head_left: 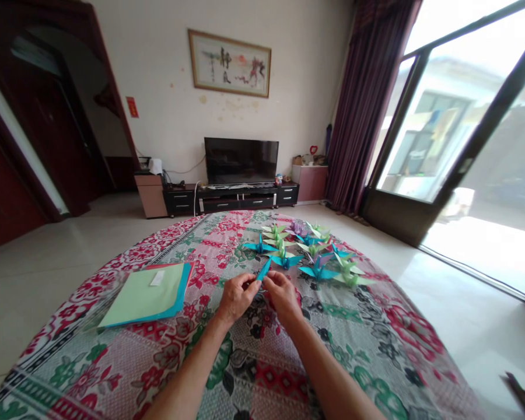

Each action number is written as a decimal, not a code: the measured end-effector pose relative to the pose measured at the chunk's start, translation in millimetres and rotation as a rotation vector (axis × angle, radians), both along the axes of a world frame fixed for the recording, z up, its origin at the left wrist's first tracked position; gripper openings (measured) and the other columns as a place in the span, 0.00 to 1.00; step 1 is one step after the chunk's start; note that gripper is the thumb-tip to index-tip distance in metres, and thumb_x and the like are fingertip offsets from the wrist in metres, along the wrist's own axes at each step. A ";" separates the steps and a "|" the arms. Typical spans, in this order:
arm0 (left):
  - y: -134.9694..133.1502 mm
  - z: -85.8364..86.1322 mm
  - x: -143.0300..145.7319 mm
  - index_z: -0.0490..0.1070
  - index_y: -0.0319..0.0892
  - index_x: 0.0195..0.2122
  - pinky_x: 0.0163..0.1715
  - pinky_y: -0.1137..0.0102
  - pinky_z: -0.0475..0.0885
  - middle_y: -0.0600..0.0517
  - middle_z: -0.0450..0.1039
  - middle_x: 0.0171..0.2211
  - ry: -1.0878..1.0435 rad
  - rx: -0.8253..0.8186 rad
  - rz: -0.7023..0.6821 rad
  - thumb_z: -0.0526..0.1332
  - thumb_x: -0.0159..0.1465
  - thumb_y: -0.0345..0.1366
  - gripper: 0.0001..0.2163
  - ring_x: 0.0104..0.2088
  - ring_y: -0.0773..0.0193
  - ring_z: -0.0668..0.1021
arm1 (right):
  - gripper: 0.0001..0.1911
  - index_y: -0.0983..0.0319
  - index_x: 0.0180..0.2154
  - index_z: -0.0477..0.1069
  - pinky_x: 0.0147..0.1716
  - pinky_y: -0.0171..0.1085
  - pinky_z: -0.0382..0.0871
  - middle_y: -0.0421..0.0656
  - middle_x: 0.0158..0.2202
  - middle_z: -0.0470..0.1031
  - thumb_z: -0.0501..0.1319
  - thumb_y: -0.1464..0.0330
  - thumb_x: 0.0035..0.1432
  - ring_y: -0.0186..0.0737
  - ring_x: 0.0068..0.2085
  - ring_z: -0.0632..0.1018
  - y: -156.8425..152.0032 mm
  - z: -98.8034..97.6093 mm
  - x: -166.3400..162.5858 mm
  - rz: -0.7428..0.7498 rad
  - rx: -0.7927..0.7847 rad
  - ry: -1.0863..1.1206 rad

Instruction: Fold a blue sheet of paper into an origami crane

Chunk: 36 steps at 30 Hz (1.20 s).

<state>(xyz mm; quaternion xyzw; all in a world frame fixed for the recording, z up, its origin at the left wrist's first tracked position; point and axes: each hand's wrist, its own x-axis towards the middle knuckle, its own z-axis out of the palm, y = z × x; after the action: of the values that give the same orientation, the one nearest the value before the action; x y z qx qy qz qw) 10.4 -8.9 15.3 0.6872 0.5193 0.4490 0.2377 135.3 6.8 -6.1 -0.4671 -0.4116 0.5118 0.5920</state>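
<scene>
Between my two hands, above the middle of the table, is a narrow folded piece of blue paper (263, 270) with its point tilted up and away. My left hand (238, 294) pinches it from the left side. Fingers of my right hand (282, 291) close on its lower right edge, partly hiding it. Just beyond my hands stand several folded paper cranes, among them a blue crane (318, 269), a green crane (350, 273) and a purple crane (296, 228). To the left lies a stack of paper sheets (142, 291), light green on top with blue and red below.
A flowered cloth (166, 361) covers the round table. On the paper stack rests a small white slip (157, 278). Across the room a television (241, 161) stands on a low dark cabinet (240, 201). A glass door (429, 134) and purple curtain (354, 111) are at right.
</scene>
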 end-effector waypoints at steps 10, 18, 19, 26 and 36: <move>10.3 -12.3 -7.7 0.70 0.37 0.24 0.20 0.75 0.60 0.56 0.61 0.16 -0.238 -0.200 -0.073 0.54 0.56 0.48 0.17 0.19 0.70 0.64 | 0.19 0.62 0.33 0.67 0.22 0.30 0.65 0.36 0.24 0.70 0.66 0.61 0.38 0.31 0.23 0.71 -0.7 7.0 3.7 0.059 0.058 0.029; 11.5 -16.2 -4.8 0.73 0.37 0.28 0.20 0.75 0.63 0.56 0.64 0.17 -0.309 -0.242 -0.074 0.56 0.54 0.48 0.17 0.19 0.70 0.66 | 0.13 0.61 0.36 0.68 0.26 0.32 0.65 0.38 0.25 0.71 0.60 0.65 0.44 0.34 0.25 0.70 -0.3 3.4 2.6 -0.162 0.316 -0.434; 11.6 -16.5 -4.6 0.73 0.37 0.29 0.20 0.75 0.63 0.56 0.65 0.17 -0.317 -0.246 -0.071 0.56 0.54 0.48 0.17 0.19 0.69 0.67 | 0.14 0.61 0.37 0.68 0.27 0.33 0.66 0.39 0.26 0.71 0.60 0.66 0.45 0.34 0.25 0.71 -1.3 4.0 3.0 -0.185 0.331 -0.493; 10.8 -16.6 -3.8 0.72 0.37 0.29 0.22 0.74 0.66 0.55 0.66 0.19 -0.368 -0.254 -0.100 0.55 0.55 0.47 0.16 0.20 0.69 0.68 | 0.14 0.63 0.36 0.70 0.29 0.35 0.67 0.41 0.27 0.74 0.60 0.64 0.45 0.37 0.28 0.73 1.2 3.7 4.0 -0.111 0.274 -0.398; 10.7 -17.0 -5.5 0.71 0.38 0.29 0.20 0.75 0.63 0.56 0.63 0.17 -0.253 -0.191 -0.090 0.54 0.57 0.44 0.14 0.19 0.70 0.66 | 0.15 0.63 0.31 0.67 0.23 0.31 0.63 0.36 0.22 0.70 0.65 0.64 0.38 0.31 0.23 0.69 6.2 6.7 5.4 0.042 0.153 -0.040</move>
<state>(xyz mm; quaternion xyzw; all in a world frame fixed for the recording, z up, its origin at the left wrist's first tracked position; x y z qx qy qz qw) 4.9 1.8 -1.8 0.6218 0.4943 0.4697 0.3852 140.7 12.9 0.6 -0.4218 -0.4709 0.4817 0.6068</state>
